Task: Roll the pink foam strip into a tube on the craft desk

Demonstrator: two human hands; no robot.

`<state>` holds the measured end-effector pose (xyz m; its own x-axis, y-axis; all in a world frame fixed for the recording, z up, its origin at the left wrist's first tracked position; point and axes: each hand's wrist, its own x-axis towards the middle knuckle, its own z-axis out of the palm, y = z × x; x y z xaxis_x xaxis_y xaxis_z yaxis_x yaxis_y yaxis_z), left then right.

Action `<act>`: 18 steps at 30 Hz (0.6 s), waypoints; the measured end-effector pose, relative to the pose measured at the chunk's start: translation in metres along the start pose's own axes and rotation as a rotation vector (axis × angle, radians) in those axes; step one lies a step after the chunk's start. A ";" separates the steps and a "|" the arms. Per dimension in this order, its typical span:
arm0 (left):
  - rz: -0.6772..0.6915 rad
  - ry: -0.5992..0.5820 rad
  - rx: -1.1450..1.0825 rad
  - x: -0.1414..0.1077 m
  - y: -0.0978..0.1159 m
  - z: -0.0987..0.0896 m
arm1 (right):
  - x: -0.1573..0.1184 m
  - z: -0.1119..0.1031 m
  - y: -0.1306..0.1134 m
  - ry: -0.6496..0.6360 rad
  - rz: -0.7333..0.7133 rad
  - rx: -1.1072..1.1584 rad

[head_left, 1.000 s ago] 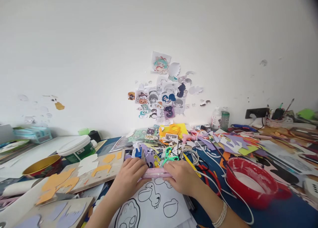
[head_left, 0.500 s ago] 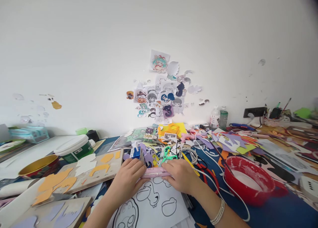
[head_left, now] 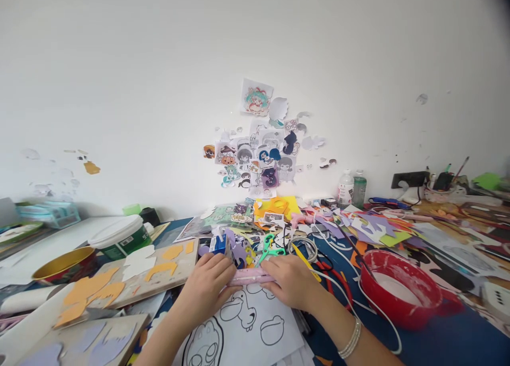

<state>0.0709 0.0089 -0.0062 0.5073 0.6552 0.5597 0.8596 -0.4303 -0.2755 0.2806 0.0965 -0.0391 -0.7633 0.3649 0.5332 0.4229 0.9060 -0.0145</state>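
Both hands meet over one thing: the left hand (head_left: 207,289) and the right hand (head_left: 292,283) each curl round an end of a pale pink rolled strip (head_left: 250,276), fingers folded over its top and thumbs tucked beneath, so that only the middle stretch shows between them. It lies crosswise just above the white sheet of outline drawings (head_left: 249,323), which spreads under both wrists toward the person.

By its look the roll is foam or soft sheet: light, easily dented, likely to spring open if the grip slackens. Holding it at both ends with flat fingers, as now, seems the safest hold; pinching the middle would probably crease it. The surface looks matt, so I would not expect it to slip.

Just beyond the right hand's knuckles lie green-handled scissors (head_left: 270,248), and past them a heap of purple, yellow and orange paper offcuts (head_left: 370,229). Further out to the right of that hand stands a red basin (head_left: 398,291) with white inside, a white cable looping near it. A bracelet (head_left: 350,338) sits on the right wrist. Out from the left hand a wooden board (head_left: 143,273) carries orange and white cut shapes; beyond it stand a white-lidded green tub (head_left: 119,237) and a gold bowl (head_left: 66,265). All rest on the blue worktop (head_left: 438,339).
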 end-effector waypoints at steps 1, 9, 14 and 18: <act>0.000 -0.001 0.003 0.000 0.000 0.000 | 0.000 0.000 0.000 -0.005 -0.001 -0.002; 0.000 0.010 0.021 -0.001 0.000 0.003 | 0.000 0.002 0.001 0.014 -0.007 -0.006; 0.005 0.018 0.021 0.000 0.000 0.002 | 0.001 0.002 -0.001 0.015 -0.007 -0.014; -0.003 0.004 0.024 -0.002 -0.001 0.004 | 0.000 0.002 -0.001 0.005 -0.003 -0.016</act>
<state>0.0698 0.0105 -0.0098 0.5045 0.6541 0.5636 0.8624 -0.4130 -0.2926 0.2791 0.0963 -0.0403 -0.7619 0.3613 0.5375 0.4288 0.9034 0.0006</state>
